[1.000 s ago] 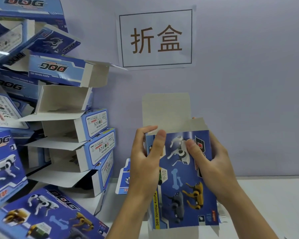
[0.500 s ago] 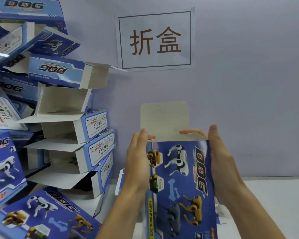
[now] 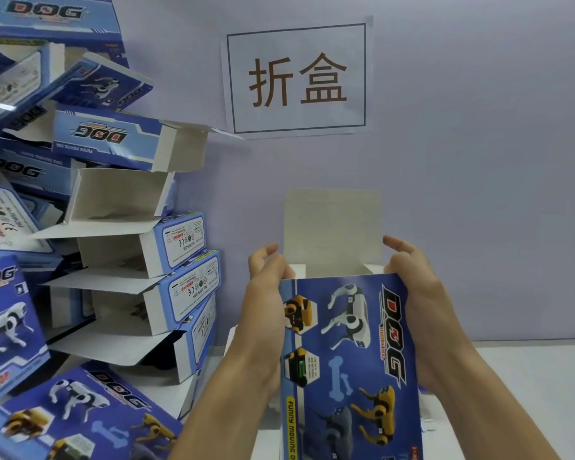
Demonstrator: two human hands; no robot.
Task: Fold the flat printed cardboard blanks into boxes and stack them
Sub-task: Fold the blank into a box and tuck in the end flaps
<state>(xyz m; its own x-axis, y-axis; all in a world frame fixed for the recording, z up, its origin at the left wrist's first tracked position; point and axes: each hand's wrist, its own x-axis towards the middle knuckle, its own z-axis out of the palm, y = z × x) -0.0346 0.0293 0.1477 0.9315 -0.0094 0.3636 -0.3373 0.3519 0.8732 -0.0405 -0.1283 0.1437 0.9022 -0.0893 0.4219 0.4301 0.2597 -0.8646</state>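
Note:
I hold a blue printed DOG box (image 3: pixel 349 360) upright in front of me, its front face toward the camera. Its plain grey top flap (image 3: pixel 332 227) stands straight up and the top is open, with small white side flaps showing at both upper corners. My left hand (image 3: pixel 266 293) grips the box's left side near the top, fingers curled over the left corner. On the right side, my right hand (image 3: pixel 419 293) holds the box, fingertips above the right corner.
A tall, uneven stack of folded DOG boxes (image 3: pixel 127 260) with open ends fills the left, leaning against the lilac wall. More boxes (image 3: pixel 77 413) lie at lower left. A paper sign (image 3: pixel 297 78) hangs on the wall. White table (image 3: pixel 528 376) extends to the right.
The box has been opened up and lowered toward me; both hands slid from its front face to its sides. The top flap now stands fully upright with the side flaps exposed.

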